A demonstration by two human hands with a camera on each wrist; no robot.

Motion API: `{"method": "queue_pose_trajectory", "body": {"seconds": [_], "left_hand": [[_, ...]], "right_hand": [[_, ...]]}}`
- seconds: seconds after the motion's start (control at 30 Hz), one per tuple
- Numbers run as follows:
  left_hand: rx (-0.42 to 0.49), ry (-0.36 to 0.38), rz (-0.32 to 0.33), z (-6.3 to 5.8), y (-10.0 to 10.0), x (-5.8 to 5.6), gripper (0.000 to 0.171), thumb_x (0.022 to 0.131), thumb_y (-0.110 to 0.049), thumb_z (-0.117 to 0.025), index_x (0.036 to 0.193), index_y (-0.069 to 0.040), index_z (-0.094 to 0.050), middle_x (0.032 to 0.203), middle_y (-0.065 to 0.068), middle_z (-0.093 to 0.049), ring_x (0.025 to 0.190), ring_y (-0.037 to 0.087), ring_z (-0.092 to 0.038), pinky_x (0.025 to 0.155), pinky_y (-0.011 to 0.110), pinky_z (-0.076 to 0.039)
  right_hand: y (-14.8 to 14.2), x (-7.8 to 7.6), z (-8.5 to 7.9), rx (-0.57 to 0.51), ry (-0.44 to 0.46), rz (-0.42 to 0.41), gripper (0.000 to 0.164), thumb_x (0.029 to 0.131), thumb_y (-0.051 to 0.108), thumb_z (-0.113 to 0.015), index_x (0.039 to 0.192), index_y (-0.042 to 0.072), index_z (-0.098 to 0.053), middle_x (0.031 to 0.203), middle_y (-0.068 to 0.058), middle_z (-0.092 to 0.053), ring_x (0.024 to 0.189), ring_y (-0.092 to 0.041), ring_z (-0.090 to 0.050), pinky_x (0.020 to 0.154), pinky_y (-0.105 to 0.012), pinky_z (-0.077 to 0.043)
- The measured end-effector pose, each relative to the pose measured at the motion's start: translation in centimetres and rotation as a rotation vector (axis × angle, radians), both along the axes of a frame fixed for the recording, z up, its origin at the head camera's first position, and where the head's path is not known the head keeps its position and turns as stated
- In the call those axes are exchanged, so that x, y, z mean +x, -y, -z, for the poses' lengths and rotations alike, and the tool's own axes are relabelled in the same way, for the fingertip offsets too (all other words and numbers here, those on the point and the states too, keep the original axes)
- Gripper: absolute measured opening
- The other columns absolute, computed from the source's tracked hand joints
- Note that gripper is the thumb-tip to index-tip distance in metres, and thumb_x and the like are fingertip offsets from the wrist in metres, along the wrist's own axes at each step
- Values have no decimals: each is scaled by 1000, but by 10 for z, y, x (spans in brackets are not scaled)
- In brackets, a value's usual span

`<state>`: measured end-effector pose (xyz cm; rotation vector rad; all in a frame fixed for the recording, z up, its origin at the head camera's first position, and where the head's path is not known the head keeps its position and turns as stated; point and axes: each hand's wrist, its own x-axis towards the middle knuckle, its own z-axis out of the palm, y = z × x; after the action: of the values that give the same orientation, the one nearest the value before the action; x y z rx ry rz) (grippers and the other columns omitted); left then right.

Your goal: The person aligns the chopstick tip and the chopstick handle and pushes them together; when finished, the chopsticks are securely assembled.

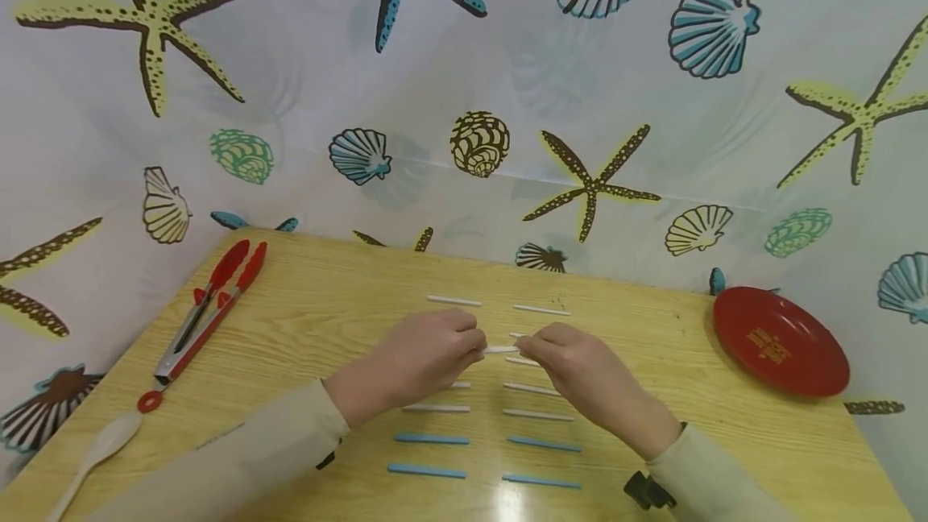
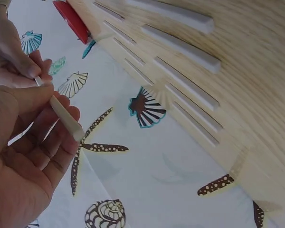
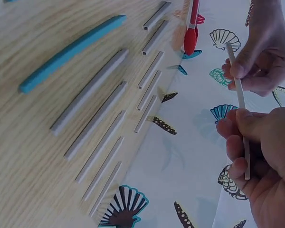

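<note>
Just above the table, both of my hands hold a slim white chopstick [image 1: 500, 350] crosswise between them. My left hand [image 1: 424, 357] pinches its left part between thumb and fingers, and the thicker squared end shows over the fingers in the left wrist view. The other part is pinched by my right hand [image 1: 580, 361], close beside the left. White chopsticks lie below in two columns, with one [image 1: 453, 300] at the far left and another [image 1: 538, 413] nearer on the right. Blue chopsticks, such as this one [image 1: 426, 470], lie closest to me. The hands cover some of the middle ones.
Red-tipped metal tongs [image 1: 210, 316] lie on the table's left side, above a white spoon [image 1: 109, 437]. A red oval plate [image 1: 783, 345] sits at the right edge. Behind the wooden table [image 1: 319, 288] hangs a cloth [image 1: 464, 71] printed with shells and starfish.
</note>
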<state>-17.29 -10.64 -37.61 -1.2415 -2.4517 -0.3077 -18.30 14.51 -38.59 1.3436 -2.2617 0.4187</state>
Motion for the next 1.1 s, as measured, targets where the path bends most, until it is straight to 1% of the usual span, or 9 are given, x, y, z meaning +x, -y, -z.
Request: {"method": "queue_pose_trajectory", "body": {"seconds": [0.1,0.2,0.27,0.4,0.53,0.6,0.7,0.87,1.1], "left_hand": [[-48,-42,-34,0,-5,3,6,94,-15,-70,90,-11,-69,77,-3,-55,62,7,-49,53,17,-44],[-83,-43,-65,-1,-7,2,7,95,-14,-69,90,-11,-68,76,-2,-53,58,7,-46,50,18,-41],[-97,-13,-92,-3,-6,1,6,95,-14,-69,90,-10,-67,78,-2,-54,59,7,-48,50,18,-42],[-73,114,-156,-6,1,-4,6,94,-12,-70,90,-8,-67,82,0,-58,63,9,-54,53,20,-47],[22,293,-251,-7,15,-11,7,92,-12,-72,89,-7,-68,81,-2,-60,65,9,-54,56,23,-47],[71,363,-305,-7,25,-15,7,92,-12,-72,88,-7,-68,78,-4,-59,65,8,-52,56,24,-46],[124,435,-372,-8,41,-23,7,91,-11,-72,87,-8,-68,74,-5,-58,62,10,-51,56,26,-46],[158,478,-448,-5,71,-39,8,92,-7,-70,84,-6,-66,71,-2,-58,60,13,-52,56,30,-47],[154,484,-560,15,121,-61,9,90,-3,-67,82,1,-64,76,8,-63,63,19,-55,59,35,-50]], "right_hand": [[5,-1,0,28,-13,-5,26,82,-3,-78,106,5,-72,88,-1,-64,80,-14,-64,66,-23,-53],[9,-4,0,38,-44,1,24,82,0,-80,104,6,-72,90,-1,-65,83,-15,-65,70,-24,-54],[10,-7,-2,36,-70,32,25,83,6,-81,106,7,-71,95,-2,-67,86,-17,-65,73,-26,-55],[7,-17,-3,4,-74,119,40,85,15,-81,121,6,-66,110,-7,-65,96,-21,-65,77,-32,-55],[0,-29,2,-21,10,172,45,88,18,-78,129,6,-61,114,-8,-62,92,-21,-66,65,-33,-55],[-2,-35,6,-22,68,194,40,90,18,-76,125,6,-62,113,-7,-63,88,-20,-66,61,-32,-54],[-2,-45,13,-17,153,231,28,92,18,-74,117,7,-66,109,-6,-65,86,-21,-67,62,-34,-54],[-1,-62,23,-17,251,296,19,91,13,-73,108,6,-68,103,-7,-66,87,-23,-66,68,-37,-55],[0,-81,37,29,405,380,21,93,12,-71,110,2,-68,105,-11,-65,91,-26,-65,76,-41,-54]]}}
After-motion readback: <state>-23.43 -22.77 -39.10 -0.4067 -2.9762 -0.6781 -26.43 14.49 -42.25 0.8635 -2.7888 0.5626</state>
